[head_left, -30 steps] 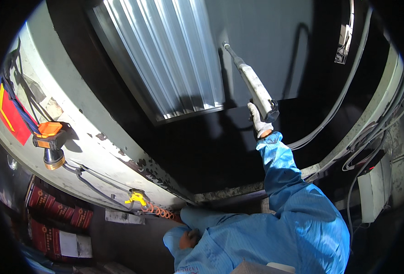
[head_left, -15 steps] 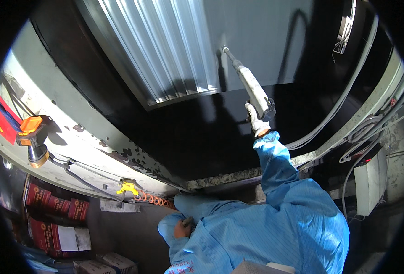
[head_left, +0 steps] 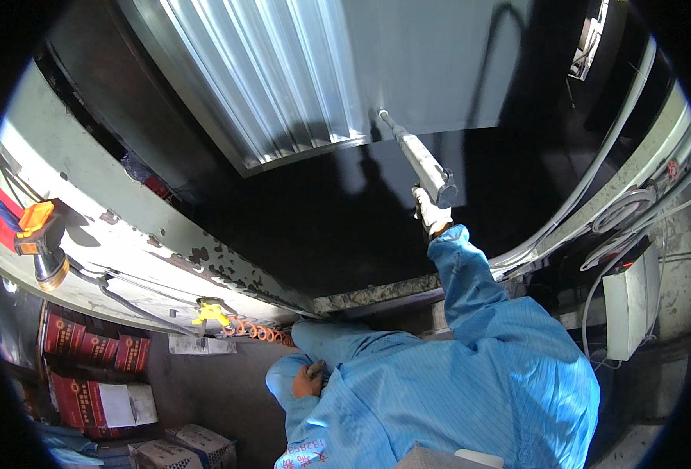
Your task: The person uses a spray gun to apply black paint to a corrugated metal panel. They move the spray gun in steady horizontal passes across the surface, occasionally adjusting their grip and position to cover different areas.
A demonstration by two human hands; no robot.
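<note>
My right hand (head_left: 431, 213), in a white glove at the end of an outstretched blue sleeve, is closed round the grip of a long white spray gun (head_left: 421, 166). The gun's narrow nozzle points up and left, at the lower part of a flat grey panel surface. To the left of this surface is a shiny ribbed metal panel (head_left: 259, 86); a shadow of the gun falls nearby. My left hand (head_left: 308, 381), bare, rests low by my thigh with curled fingers. Something greyish shows at those fingers, too small to name.
A pale ledge with chipped paint (head_left: 197, 254) curves along the left, with a work lamp (head_left: 44, 242) and a yellow fitting on a coiled orange hose (head_left: 255, 332). Red boxes (head_left: 80, 344) stand lower left. Grey cables (head_left: 587, 187) and a white box (head_left: 630, 305) are at the right.
The spray gun and my right hand have moved slightly left, and the nozzle is lower against the panel, nearer its bottom edge. The view has shifted a little. My left hand stays by my thigh.
</note>
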